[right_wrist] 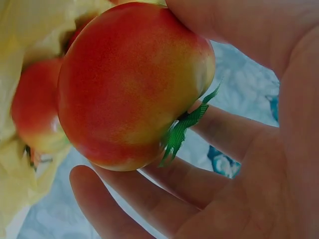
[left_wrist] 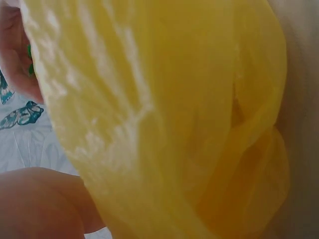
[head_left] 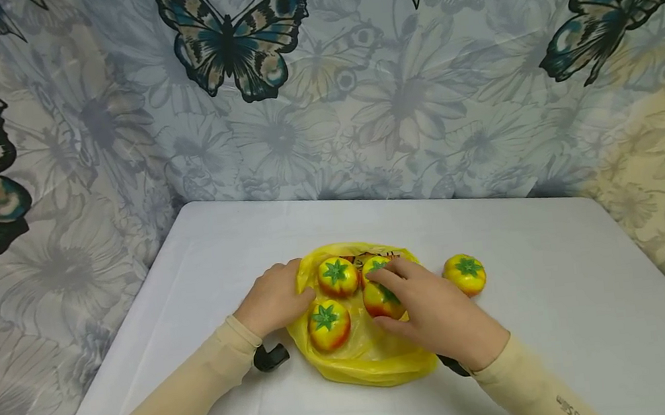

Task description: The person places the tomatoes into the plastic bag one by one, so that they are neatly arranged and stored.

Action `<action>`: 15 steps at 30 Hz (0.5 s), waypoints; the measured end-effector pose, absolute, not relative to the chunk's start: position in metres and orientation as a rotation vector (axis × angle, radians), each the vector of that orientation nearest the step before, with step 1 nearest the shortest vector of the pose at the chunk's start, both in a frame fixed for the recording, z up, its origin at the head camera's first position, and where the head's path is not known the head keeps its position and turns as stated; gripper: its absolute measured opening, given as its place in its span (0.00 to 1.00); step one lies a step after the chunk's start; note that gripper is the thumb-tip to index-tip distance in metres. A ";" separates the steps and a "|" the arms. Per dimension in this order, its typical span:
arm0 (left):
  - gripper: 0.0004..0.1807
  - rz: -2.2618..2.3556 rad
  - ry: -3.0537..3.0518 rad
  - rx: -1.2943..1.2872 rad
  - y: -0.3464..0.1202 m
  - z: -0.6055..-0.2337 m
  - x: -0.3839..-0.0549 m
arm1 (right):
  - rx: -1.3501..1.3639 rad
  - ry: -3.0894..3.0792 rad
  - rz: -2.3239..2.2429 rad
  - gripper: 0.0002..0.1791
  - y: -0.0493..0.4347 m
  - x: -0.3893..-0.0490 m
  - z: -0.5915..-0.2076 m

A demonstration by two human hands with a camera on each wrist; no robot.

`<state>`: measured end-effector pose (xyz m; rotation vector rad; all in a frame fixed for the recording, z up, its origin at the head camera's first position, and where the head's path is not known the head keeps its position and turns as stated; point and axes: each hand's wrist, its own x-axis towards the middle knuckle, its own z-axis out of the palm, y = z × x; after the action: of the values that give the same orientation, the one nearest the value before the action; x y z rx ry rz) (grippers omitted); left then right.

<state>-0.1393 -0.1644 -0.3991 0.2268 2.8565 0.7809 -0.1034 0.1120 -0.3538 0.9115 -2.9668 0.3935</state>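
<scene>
A yellow plastic bag (head_left: 380, 371) lies with its mouth spread wide in the head view. My left hand (head_left: 275, 299) holds its left rim, thumb on the inner side. Over the bag's right half, my right hand (head_left: 441, 314) grips an artificial tomato (right_wrist: 129, 89), red and yellow with a green leafy top, between thumb and fingers. Two similar tomatoes, an upper one (head_left: 338, 278) and a lower one (head_left: 329, 327), sit on the left inside the bag. Another tomato (head_left: 373, 265) shows partly behind the right fingers. Yellow plastic (left_wrist: 149, 119) fills most of the left wrist view.
One more tomato (head_left: 465, 275) rests on the white table (head_left: 593, 315) just right of the bag. A black strap piece (head_left: 271, 358) shows by the left wrist. Butterfly-patterned cloth (head_left: 393, 93) rises behind the table and along its sides.
</scene>
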 end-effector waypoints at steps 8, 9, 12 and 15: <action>0.33 0.780 2.862 0.231 -0.164 -0.400 -0.139 | 0.974 -2.954 0.372 0.33 0.104 -0.100 -0.365; 0.33 0.783 2.862 0.234 -0.164 -0.400 -0.139 | 0.987 -2.947 0.369 0.32 0.103 -0.100 -0.366; 0.33 0.783 2.865 0.239 -0.163 -0.399 -0.140 | 1.018 -2.950 0.370 0.32 0.102 -0.098 -0.368; 0.31 0.780 2.866 0.238 -0.162 -0.398 -0.140 | 1.034 -2.987 0.375 0.31 0.100 -0.097 -0.370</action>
<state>-0.1399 -0.1620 -0.3982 0.2382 2.8663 0.7805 -0.0971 0.0997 -0.3700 1.0338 -2.9870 0.3747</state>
